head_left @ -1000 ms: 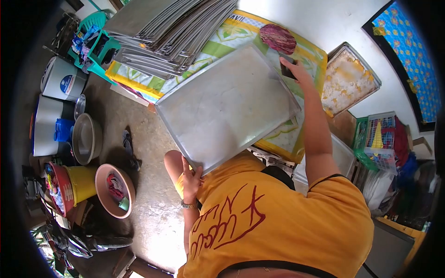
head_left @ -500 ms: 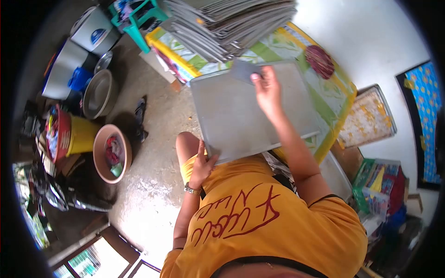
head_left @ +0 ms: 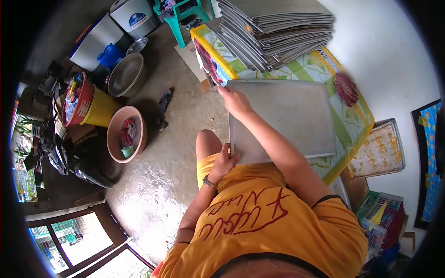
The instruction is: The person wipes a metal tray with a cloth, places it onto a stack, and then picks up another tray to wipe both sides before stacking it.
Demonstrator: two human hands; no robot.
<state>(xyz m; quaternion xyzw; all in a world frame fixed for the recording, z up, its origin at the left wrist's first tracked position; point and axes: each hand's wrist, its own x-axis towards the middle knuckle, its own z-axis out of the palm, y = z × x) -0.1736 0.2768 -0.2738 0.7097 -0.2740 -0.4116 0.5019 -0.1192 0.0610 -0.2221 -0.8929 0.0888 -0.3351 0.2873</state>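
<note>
A shallow metal baking tray (head_left: 282, 120) lies across my lap and the near edge of the table. My left hand (head_left: 223, 164) grips its near left corner, thumb up on the rim and fingers below. At the tray's far left corner is my right hand (head_left: 235, 101), closed on a thin flat grey scraper (head_left: 215, 80) that shows almost edge-on past the rim. A tall stack of similar trays (head_left: 278, 34) stands just beyond on the table. A dark red crumpled cloth (head_left: 346, 89) rests to the right of the tray.
The table has a green and white cloth (head_left: 357, 125) with yellow edging. At right, a tray with yellowish residue (head_left: 378, 150) leans by the wall above a plastic basket (head_left: 380, 208). Basins (head_left: 127, 134), buckets (head_left: 99, 109) and a green chair (head_left: 176, 23) stand on the left floor.
My right hand has moved left, from above the tray's far middle to its far left corner, taking the scraper with it. My left hand keeps its grip. The whole view has shifted.
</note>
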